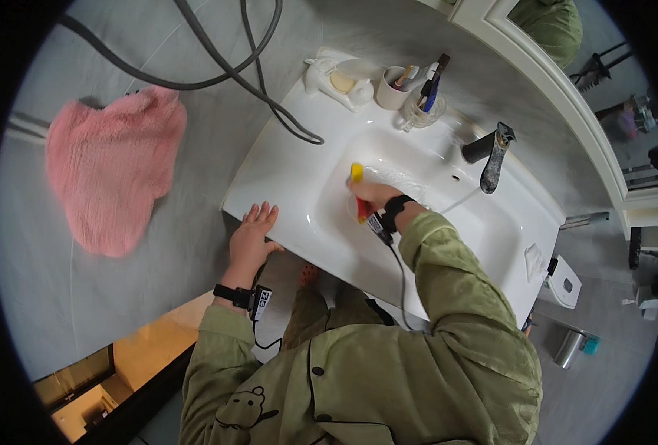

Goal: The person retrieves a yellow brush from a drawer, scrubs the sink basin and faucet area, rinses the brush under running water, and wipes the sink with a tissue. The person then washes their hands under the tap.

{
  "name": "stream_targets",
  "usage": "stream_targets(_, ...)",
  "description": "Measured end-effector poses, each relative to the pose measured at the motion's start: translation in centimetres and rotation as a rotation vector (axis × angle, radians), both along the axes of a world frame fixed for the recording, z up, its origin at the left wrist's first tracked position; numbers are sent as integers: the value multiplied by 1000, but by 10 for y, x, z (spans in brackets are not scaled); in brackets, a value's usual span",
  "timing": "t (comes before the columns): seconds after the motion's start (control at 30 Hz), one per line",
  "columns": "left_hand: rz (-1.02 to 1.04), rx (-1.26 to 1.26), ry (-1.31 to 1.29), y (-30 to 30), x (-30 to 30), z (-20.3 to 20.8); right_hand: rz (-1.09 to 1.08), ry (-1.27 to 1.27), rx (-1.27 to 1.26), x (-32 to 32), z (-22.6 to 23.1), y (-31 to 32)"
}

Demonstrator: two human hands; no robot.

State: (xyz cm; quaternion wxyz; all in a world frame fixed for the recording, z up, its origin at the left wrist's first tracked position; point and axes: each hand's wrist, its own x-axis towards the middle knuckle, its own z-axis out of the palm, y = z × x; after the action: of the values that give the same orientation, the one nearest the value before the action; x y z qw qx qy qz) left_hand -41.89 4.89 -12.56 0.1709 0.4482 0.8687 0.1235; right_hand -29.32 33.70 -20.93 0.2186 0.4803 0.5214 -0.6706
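Note:
Inside the white washbasin (329, 189), my right hand (375, 194) is closed round a yellow-and-red handheld thing (356, 173). Yellow sticks out beyond the fingers and red shows below them; the hand hides its middle, so I cannot tell its kind. It is against or close to the basin's left inner wall. A thin stream of water (462, 201) runs from the black tap (485, 157) into the basin, and wet ripples show beside my right hand. My left hand (252, 237) rests on the basin's front left edge, fingers spread, holding nothing.
Along the back rim stand a white animal-shaped soap holder (338, 83), a cup (393, 89) and a clear glass (422, 113) with brushes. Dark cables (225, 73) hang over the left rim. A pink towel (117, 167) hangs on the left wall; a mirror cabinet (566, 96) is behind.

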Motion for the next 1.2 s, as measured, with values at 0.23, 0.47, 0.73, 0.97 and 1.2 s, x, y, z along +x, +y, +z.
stream_targets(0.23, -10, -16, -22, -8, 8, 1, 719, -30, 442, 39, -9, -14)
stream_targets(0.47, -20, -22, -6, -24, 8, 4, -179, 122, 137, -9, 6, -41)
stream_targets(0.73, -145, -13, 63, -59, -10, -1, 382, 30, 474, 6, 53, -135)
stream_targets(0.97, -208, 9, 169, -93, -28, -10, 906, -194, 787, 30, 69, -172)
stream_targets(1.2, -263, -12, 206, -103, -33, -9, 254, -43, 545, -42, 54, -194)
